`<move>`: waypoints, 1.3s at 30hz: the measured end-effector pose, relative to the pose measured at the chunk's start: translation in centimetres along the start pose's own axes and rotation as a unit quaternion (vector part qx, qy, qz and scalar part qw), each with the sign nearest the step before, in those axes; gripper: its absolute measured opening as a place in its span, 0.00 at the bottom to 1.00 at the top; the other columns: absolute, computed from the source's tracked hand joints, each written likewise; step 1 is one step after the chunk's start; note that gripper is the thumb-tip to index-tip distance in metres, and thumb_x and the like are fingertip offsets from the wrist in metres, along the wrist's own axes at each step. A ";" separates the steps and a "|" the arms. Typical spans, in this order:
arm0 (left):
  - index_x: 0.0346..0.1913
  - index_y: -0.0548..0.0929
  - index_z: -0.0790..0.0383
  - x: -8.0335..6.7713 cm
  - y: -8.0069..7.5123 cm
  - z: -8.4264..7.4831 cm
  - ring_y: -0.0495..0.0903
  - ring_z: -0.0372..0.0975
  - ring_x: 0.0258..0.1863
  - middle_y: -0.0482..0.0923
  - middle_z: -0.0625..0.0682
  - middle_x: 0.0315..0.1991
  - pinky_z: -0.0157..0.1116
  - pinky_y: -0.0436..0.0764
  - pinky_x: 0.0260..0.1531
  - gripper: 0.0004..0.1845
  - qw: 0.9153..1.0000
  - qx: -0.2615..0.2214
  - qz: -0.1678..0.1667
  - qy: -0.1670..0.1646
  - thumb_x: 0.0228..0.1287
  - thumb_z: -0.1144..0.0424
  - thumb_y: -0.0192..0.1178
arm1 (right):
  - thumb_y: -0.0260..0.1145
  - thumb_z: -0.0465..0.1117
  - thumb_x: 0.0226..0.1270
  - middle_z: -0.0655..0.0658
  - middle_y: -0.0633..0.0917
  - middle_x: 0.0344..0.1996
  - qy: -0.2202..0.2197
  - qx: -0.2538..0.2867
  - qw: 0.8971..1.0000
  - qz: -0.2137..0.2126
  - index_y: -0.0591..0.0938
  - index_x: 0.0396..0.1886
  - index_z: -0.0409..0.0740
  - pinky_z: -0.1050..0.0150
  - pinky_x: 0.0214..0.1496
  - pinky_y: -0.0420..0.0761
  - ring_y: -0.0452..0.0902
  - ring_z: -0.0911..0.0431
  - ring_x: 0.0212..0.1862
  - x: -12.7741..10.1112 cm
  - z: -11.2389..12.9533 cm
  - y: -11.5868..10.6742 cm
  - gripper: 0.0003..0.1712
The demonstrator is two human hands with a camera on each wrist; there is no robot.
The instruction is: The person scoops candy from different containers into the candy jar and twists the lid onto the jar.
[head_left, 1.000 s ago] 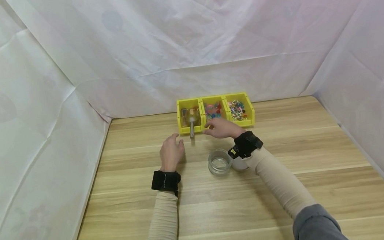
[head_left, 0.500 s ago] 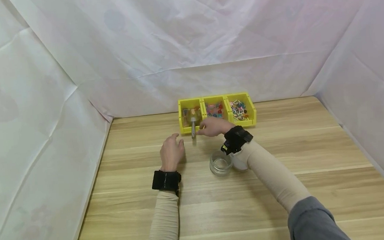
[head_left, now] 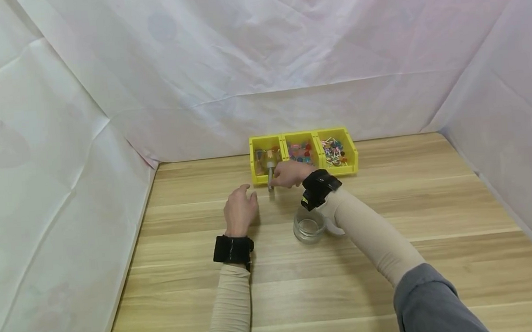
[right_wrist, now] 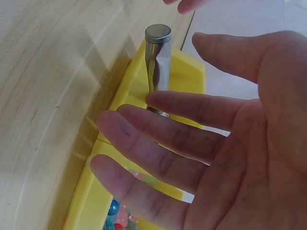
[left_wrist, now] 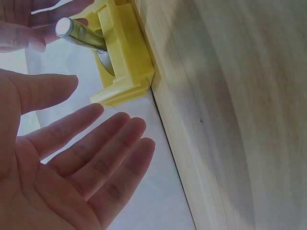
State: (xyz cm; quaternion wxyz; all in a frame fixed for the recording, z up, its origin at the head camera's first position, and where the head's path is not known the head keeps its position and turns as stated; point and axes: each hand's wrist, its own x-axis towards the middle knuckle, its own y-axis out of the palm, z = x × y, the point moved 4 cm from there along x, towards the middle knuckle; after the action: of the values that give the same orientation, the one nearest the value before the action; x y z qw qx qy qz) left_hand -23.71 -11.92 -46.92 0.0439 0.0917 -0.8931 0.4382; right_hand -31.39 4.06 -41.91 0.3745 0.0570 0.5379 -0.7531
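Note:
A metal-handled scoop (head_left: 270, 179) lies in the left compartment of the yellow bin set (head_left: 261, 180), its handle sticking out over the front edge. My right hand (head_left: 291, 173) is right beside that handle. In the right wrist view, my right fingers (right_wrist: 187, 106) are spread, with the index fingertip at the handle (right_wrist: 158, 62) and the thumb apart from it. My left hand (head_left: 240, 211) is held low over the table, left of the bins. The left wrist view shows its fingers (left_wrist: 110, 167) loosely extended around nothing.
Small colourful beads (head_left: 303, 153) fill the middle compartment, and short stick-like pieces (head_left: 334, 152) the right one. A glass jar (head_left: 309, 234) stands open under my right wrist, with a pale round disc (head_left: 336, 228) beside it. White cloth (head_left: 259, 49) hangs behind the table.
My right hand has moved left, from in front of the middle compartment to the scoop's handle. The left hand has stayed about where it was.

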 end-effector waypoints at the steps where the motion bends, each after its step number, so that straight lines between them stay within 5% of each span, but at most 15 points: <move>1: 0.59 0.81 0.65 0.0 0.0 0.0 0.84 0.54 0.47 0.83 0.62 0.52 0.51 0.84 0.39 0.19 1.000 0.000 0.000 0.000 0.69 0.59 0.60 | 0.55 0.56 0.77 0.50 0.72 0.20 0.002 0.000 1.000 -0.001 0.84 0.51 0.40 0.61 0.31 0.76 0.74 0.52 0.29 0.2 0.1 0.0 0.25; 11: 0.58 0.81 0.65 0.0 0.0 0.0 0.84 0.53 0.46 0.84 0.61 0.52 0.51 0.84 0.37 0.19 1.000 0.005 0.000 -0.004 0.70 0.59 0.60 | 0.59 0.55 0.74 0.53 0.64 0.09 0.038 0.009 0.999 -0.006 0.78 0.18 0.45 0.66 0.20 0.65 0.61 0.60 0.15 1.7 0.3 0.3 0.26; 20: 0.58 0.81 0.64 0.1 0.2 0.1 0.85 0.53 0.45 0.84 0.61 0.51 0.50 0.84 0.36 0.19 1.000 0.005 -0.001 -0.009 0.70 0.59 0.60 | 0.58 0.53 0.75 0.53 0.68 0.10 0.045 0.014 0.999 -0.009 0.78 0.23 0.41 0.67 0.22 0.67 0.68 0.59 0.17 2.4 0.2 0.6 0.25; 29: 0.58 0.81 0.64 0.2 0.1 0.1 0.85 0.53 0.44 0.84 0.61 0.51 0.50 0.84 0.36 0.19 1.000 0.011 -0.001 -0.004 0.70 0.58 0.60 | 0.59 0.51 0.74 0.37 0.87 0.33 0.047 0.024 0.999 -0.014 0.81 0.26 0.40 0.65 0.25 0.71 0.85 0.44 0.42 2.6 -0.2 0.6 0.22; 39: 0.57 0.82 0.65 0.2 0.2 0.0 0.85 0.53 0.45 0.84 0.61 0.51 0.50 0.84 0.37 0.18 1.000 0.010 -0.001 0.000 0.70 0.59 0.60 | 0.57 0.47 0.72 0.37 0.86 0.39 0.041 0.048 0.998 -0.021 0.78 0.25 0.44 0.62 0.31 0.75 0.86 0.45 0.43 2.2 -0.5 0.5 0.16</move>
State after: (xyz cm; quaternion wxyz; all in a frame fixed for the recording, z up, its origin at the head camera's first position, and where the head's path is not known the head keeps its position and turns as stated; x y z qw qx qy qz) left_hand -23.92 -11.82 -47.04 0.0433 0.0935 -0.8887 0.4468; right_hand -32.75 3.32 -43.58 0.3332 0.0949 0.5168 -0.7829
